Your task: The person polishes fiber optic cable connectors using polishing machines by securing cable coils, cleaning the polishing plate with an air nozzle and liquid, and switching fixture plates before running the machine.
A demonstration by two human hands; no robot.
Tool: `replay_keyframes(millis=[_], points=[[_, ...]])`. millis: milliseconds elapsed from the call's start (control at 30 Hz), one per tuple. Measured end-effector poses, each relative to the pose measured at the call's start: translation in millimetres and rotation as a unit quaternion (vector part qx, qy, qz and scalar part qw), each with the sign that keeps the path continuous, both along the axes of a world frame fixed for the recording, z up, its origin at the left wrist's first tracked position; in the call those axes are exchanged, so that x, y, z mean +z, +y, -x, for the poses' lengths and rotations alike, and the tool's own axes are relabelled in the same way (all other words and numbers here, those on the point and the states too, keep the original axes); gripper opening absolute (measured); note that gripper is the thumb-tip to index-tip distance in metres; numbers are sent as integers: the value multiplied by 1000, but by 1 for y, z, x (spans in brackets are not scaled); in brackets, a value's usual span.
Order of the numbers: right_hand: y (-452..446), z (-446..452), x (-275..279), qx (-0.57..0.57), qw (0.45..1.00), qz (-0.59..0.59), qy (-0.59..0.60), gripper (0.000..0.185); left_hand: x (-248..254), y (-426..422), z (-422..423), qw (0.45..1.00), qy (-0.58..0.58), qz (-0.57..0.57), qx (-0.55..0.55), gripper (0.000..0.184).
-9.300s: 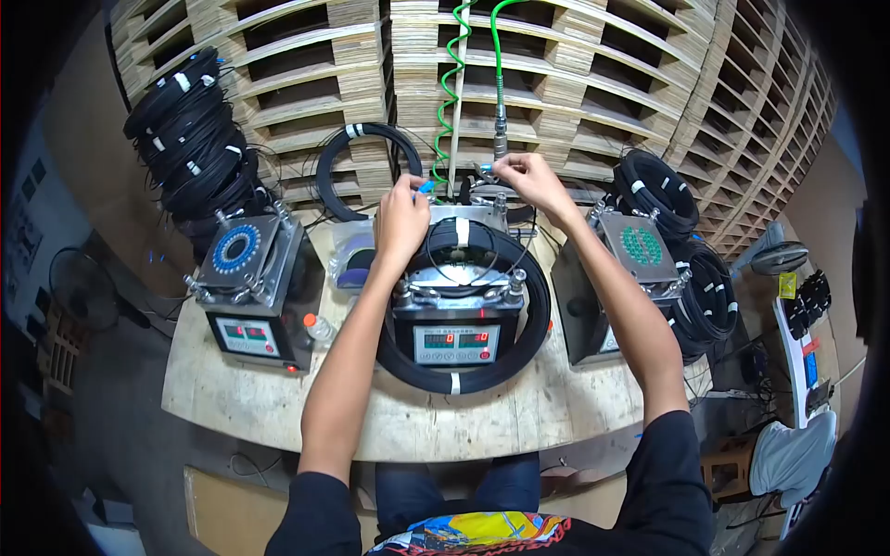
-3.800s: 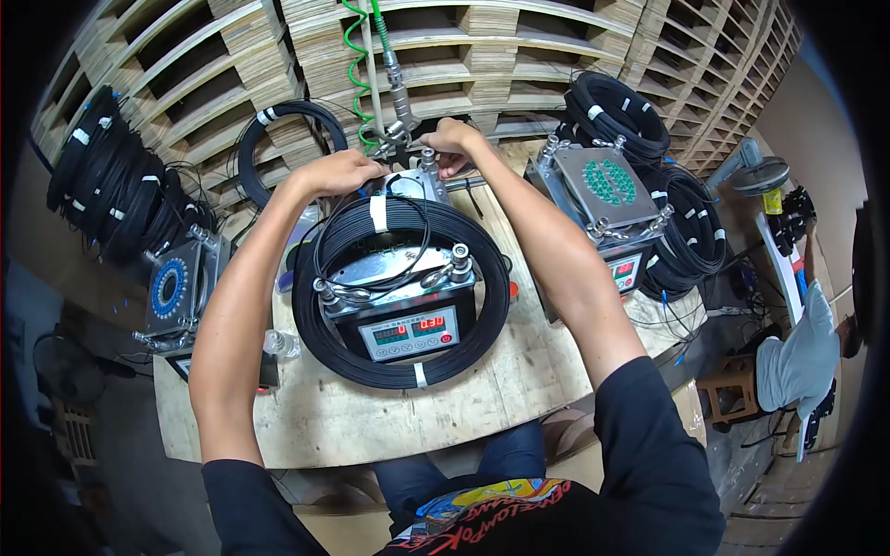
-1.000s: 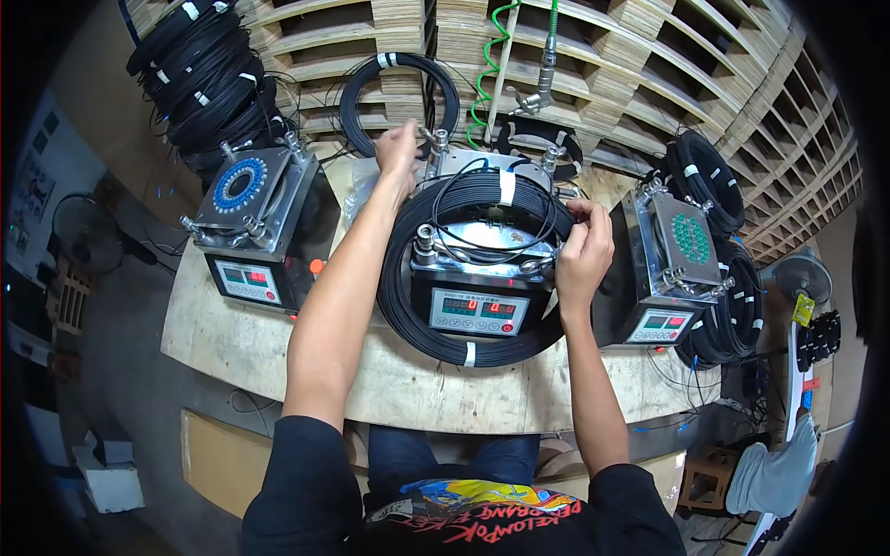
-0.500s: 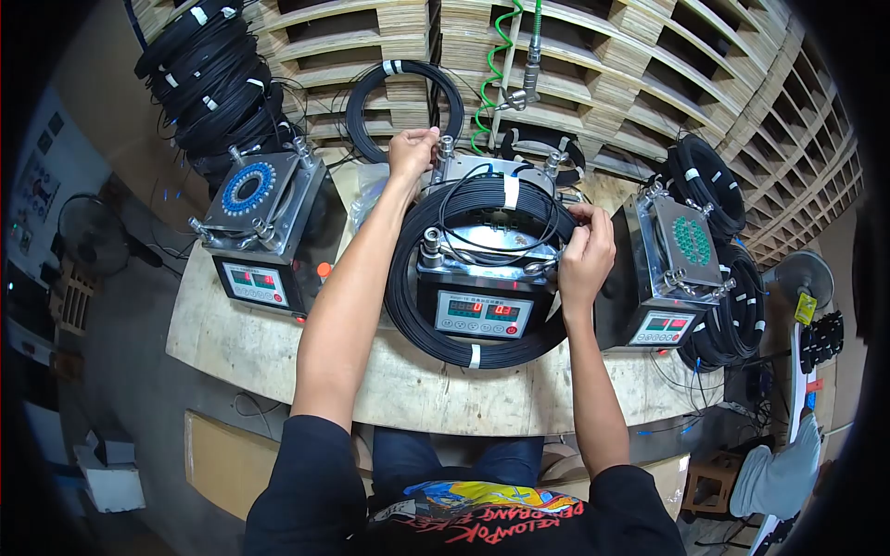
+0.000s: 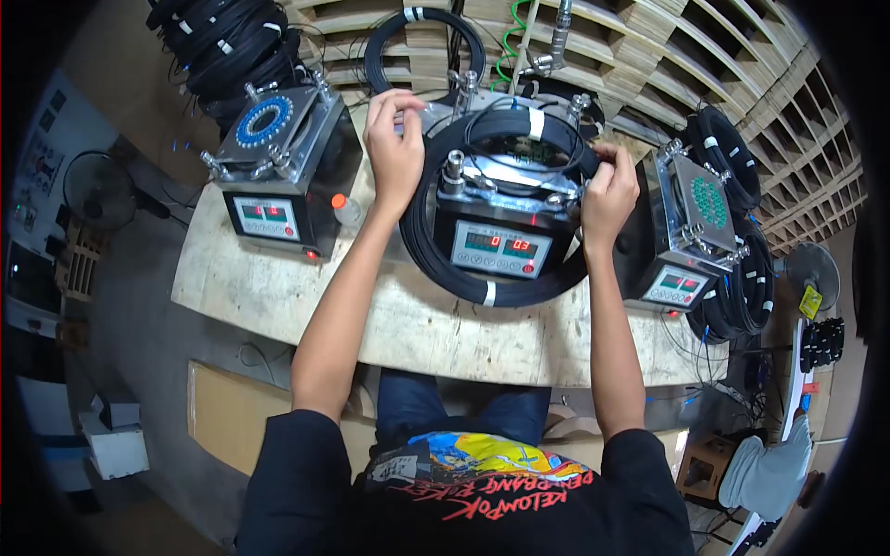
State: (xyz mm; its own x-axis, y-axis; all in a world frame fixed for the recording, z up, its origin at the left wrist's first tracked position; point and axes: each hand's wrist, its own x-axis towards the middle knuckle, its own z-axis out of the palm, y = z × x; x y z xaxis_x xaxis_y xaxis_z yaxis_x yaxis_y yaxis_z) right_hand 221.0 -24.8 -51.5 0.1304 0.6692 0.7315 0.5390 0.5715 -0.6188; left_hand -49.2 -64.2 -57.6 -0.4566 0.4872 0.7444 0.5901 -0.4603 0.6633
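Observation:
A coil of black cable (image 5: 422,255), wrapped with white tape, leans around the middle machine (image 5: 502,248), whose panel has red digits. My right hand (image 5: 610,199) is closed at the coil's right edge, its fingertips partly hidden. Left of the coil, my left hand (image 5: 396,148) is raised with its fingers loosely curled and a gap between thumb and fingers. Nothing shows in it. Close to that hand stands the machine's rear left metal post (image 5: 465,93). Thinner loops of black cable (image 5: 496,167) cross the machine's top plate.
Similar machines stand at left, with a blue ring (image 5: 262,122), and at right, with green pieces (image 5: 708,202). An orange-capped bottle (image 5: 346,209) is beside my left forearm. Cable coils (image 5: 227,56) are stacked at the back left. Wooden pallets (image 5: 686,56) line the back.
My left hand has moved left, away from the rear metal post, and its fingers have parted. My right hand stays at the coil's right edge. The whole view has shifted, with the bench higher.

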Motion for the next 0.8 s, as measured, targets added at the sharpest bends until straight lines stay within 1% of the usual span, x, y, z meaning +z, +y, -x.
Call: replay_keyframes(millis=[33,67,100,133,200,233,267,367,400,467,500,533,600,633,667,733,800], points=[[0,-1,-1,-2,1000,-1,-5,23,-5,-21,-7,999,45,0,4,12],[1,-1,-2,-2,1000,-3,-9,23,-16,-37,-11,995,102,-2,-21,12],[0,-1,-1,-3,1000,-2,-4,22,-25,-50,-19,992,120,13,-42,14],[-1,-1,-3,-3,1000,3,-6,22,-28,-62,-31,988,138,29,-65,20],[2,-1,-5,-21,999,-20,-18,22,-22,-78,-45,953,290,89,-13,34],[3,-1,-5,-20,1000,-16,-9,22,-23,-78,-47,947,302,112,-2,43],[1,-2,-6,-22,1000,-16,-10,22,-24,-79,-48,947,301,112,-3,43],[0,-2,-3,-16,1000,-16,-10,22,-23,-71,-49,971,217,95,-24,40],[0,-2,-3,-19,1000,-20,-10,22,-29,-71,-46,976,197,89,-27,36],[0,-3,-4,-9,1000,-17,-4,22,-39,-69,-40,988,146,37,-43,27],[1,-3,-3,-3,1000,-15,-1,21,-38,-66,-40,989,138,0,-44,19],[0,-4,-3,-5,1000,-20,2,21,-40,-69,-40,988,149,-3,-42,15],[-1,-2,-3,-8,1000,-8,4,21,-40,-71,-44,998,55,-20,-36,14],[2,-4,-5,-14,1000,-21,-2,20,-39,-68,-47,998,12,-52,-26,13],[3,-5,-7,-16,1000,-23,-1,20,-41,-69,-46,998,13,-54,-29,13],[1,-3,-3,-13,1000,-26,-2,19,-39,-74,-44,997,70,-10,23,15],[-1,-2,-2,-9,1000,-12,10,18,-38,-80,-47,998,53,-15,37,15]])
